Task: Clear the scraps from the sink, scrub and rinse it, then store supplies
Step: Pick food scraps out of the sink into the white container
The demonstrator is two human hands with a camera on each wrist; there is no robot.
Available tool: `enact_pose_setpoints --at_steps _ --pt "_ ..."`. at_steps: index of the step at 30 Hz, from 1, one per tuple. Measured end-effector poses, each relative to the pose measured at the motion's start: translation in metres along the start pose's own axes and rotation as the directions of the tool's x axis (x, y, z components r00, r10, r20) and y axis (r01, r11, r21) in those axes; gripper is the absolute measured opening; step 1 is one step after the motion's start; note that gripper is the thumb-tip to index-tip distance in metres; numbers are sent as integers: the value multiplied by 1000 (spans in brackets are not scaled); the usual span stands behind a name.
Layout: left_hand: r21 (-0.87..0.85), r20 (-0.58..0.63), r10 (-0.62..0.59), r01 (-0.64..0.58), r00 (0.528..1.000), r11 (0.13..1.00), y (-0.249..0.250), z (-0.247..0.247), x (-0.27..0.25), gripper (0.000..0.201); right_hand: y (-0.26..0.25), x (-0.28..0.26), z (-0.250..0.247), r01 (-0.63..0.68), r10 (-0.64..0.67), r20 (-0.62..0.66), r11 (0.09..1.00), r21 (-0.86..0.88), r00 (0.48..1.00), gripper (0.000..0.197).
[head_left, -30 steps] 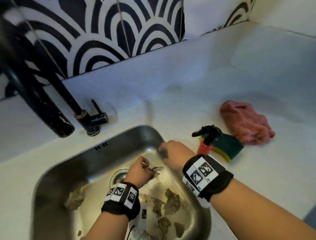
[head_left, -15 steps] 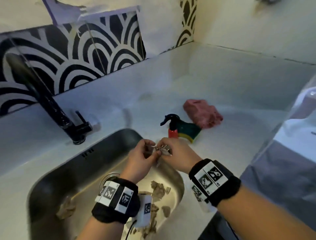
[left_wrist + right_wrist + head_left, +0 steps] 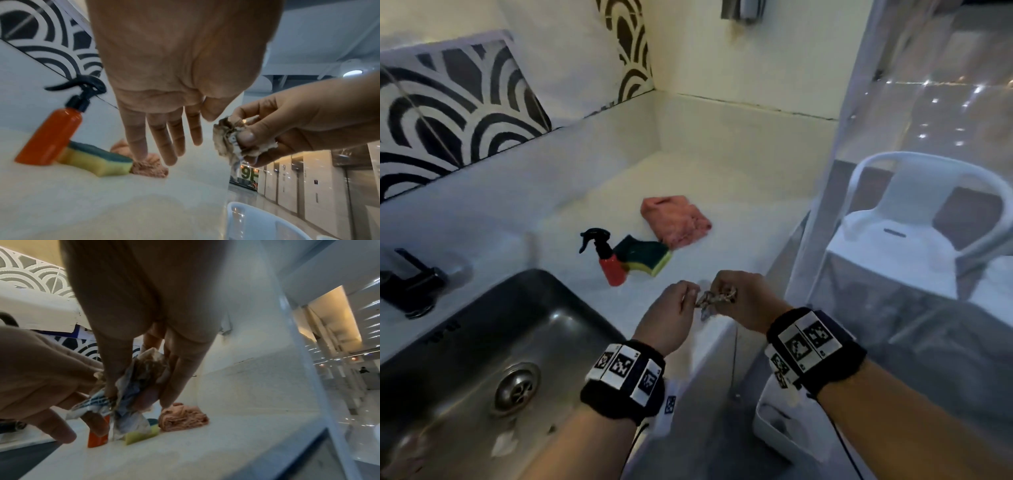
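Observation:
My right hand (image 3: 734,295) pinches a crumpled wad of wet paper scraps (image 3: 711,298) over the front right edge of the white counter, to the right of the steel sink (image 3: 482,325). In the right wrist view the scraps (image 3: 139,378) hang between thumb and fingers. My left hand (image 3: 683,298) is right beside the wad; in the left wrist view its fingers (image 3: 164,138) hang straight and hold nothing, the thumb close to the scraps (image 3: 228,142). A few pale scraps (image 3: 505,443) lie on the sink floor near the drain (image 3: 517,387).
An orange spray bottle (image 3: 613,270), a green-yellow sponge (image 3: 647,257) and a pink cloth (image 3: 674,219) sit on the counter behind my hands. The black tap (image 3: 410,281) stands at the left. A white bin (image 3: 784,428) sits below the counter edge, a white chair (image 3: 914,240) beyond a clear partition.
Both hands rose out of the sink and moved right, past its rim to the counter's edge, the scraps going with them. The head view swung right.

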State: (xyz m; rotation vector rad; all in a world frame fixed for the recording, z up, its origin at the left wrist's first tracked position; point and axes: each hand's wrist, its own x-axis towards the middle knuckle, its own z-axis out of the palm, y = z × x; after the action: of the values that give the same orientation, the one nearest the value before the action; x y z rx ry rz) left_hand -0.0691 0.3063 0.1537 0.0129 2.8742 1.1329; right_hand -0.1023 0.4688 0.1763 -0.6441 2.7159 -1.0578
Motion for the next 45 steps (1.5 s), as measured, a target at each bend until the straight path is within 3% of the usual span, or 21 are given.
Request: enact_pose_setpoints --at_steps 5,8,14,19,23,34,39,45 --pt "181 59 -35 24 998 983 25 70 27 38 66 -31 -32 -103 108 62 992 -69 992 18" --pt "298 115 -90 52 989 953 36 101 40 49 110 -50 -37 -224 238 117 967 -121 964 18" --pt "496 45 -207 158 977 854 47 141 48 59 202 -84 -10 -369 394 201 917 -151 897 27" --pt "536 -4 -223 191 975 823 44 151 52 62 231 -95 3 -456 496 240 866 -203 835 32" --pt "543 -22 -232 207 972 814 44 154 52 64 243 -96 9 -430 471 260 880 -199 843 35" --pt "475 18 -227 192 974 859 49 145 47 64 207 -80 2 -361 371 192 928 -87 908 20" --pt "352 34 -241 214 970 911 46 110 23 46 133 -57 4 -183 184 222 983 -27 957 21" --pt "322 -117 -309 330 944 887 10 24 -19 34 29 -21 25 54 -63 279 998 40 958 21"
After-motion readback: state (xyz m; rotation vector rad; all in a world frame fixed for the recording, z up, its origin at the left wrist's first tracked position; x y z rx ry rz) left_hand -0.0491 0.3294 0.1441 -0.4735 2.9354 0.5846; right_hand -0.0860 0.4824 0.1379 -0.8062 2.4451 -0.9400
